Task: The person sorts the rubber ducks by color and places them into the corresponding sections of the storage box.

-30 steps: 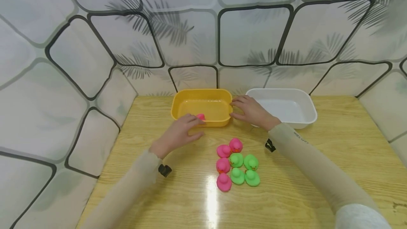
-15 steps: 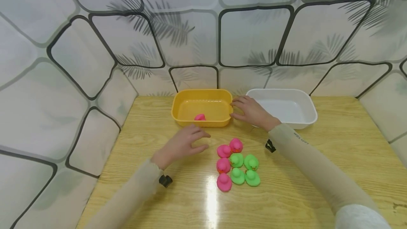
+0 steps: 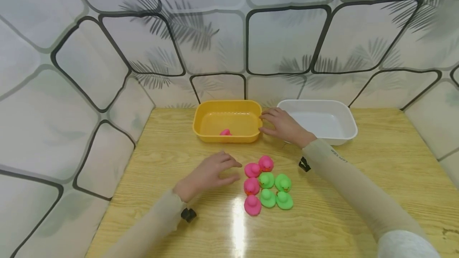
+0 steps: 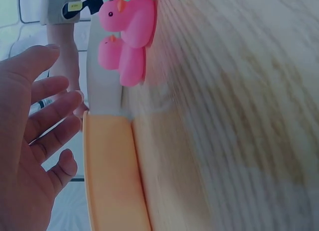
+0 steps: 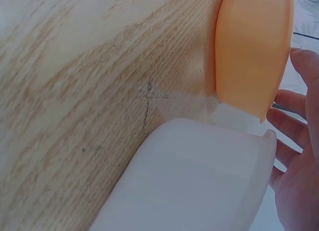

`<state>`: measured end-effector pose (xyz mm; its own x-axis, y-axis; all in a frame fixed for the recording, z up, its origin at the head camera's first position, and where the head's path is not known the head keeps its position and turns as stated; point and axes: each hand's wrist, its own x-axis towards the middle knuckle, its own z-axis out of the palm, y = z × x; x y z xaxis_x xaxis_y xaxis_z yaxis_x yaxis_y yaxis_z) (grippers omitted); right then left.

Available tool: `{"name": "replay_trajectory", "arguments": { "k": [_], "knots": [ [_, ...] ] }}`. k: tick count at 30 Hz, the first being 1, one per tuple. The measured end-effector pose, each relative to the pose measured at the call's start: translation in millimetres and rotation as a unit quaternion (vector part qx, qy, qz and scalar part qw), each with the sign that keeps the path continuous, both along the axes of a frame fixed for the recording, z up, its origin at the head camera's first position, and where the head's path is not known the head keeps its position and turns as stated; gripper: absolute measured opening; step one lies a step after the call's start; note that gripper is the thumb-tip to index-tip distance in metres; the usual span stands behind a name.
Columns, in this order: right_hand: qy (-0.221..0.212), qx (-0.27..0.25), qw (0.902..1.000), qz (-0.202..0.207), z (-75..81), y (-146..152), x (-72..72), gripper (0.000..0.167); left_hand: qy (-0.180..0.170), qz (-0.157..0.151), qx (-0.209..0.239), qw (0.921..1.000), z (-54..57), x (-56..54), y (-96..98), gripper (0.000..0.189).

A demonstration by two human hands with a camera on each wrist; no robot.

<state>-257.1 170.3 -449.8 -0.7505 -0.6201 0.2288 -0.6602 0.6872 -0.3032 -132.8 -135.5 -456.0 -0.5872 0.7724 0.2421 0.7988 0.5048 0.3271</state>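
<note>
My left hand [image 3: 208, 173] hovers above the table in the head view, just left of a group of rubber ducks. Its fingers are loosely spread with nothing between them; the left wrist view also shows this hand [image 4: 35, 111] holding nothing. Several pink ducks [image 3: 252, 186] and several green ducks [image 3: 267, 198] sit close together on the wood. One pink duck [image 3: 225, 132] lies inside the yellow tub [image 3: 229, 139], partly hidden by its front wall. With relaxed fingers, my right hand [image 3: 283, 126] touches the yellow tub's right end, as the right wrist view of the tub [image 5: 254, 47] also shows.
A white tub [image 3: 322, 120] stands right of the yellow one, partly behind my right hand. Both tubs are at the back of the wooden table [image 3: 358, 194], near a patterned wall [image 3: 287, 39]. Another wall rises along the left side.
My left hand has drawn back from the yellow tub's front rim, moving toward me and slightly right, near the pink ducks. The right hand has stayed at the tub's end.
</note>
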Motion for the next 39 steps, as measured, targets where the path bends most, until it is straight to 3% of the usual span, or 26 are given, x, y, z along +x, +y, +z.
{"name": "replay_trajectory", "arguments": {
  "k": [18,27,39],
  "knots": [
    [-0.003,-0.004,1.0000,0.001,3.4,-1.4,-0.2,0.047,-0.027,-0.028,-0.009,0.9992,-9.6,21.5,9.7,0.036],
    [-0.008,0.001,1.0000,-0.004,2.2,-1.2,0.3,0.047,-0.007,-0.053,0.009,0.9985,-18.6,28.8,15.4,0.035],
    [-0.006,-0.002,1.0000,-0.003,2.5,-1.0,2.1,0.047,0.007,-0.071,0.009,0.9974,-21.1,33.8,18.0,0.033]
  ]
}}
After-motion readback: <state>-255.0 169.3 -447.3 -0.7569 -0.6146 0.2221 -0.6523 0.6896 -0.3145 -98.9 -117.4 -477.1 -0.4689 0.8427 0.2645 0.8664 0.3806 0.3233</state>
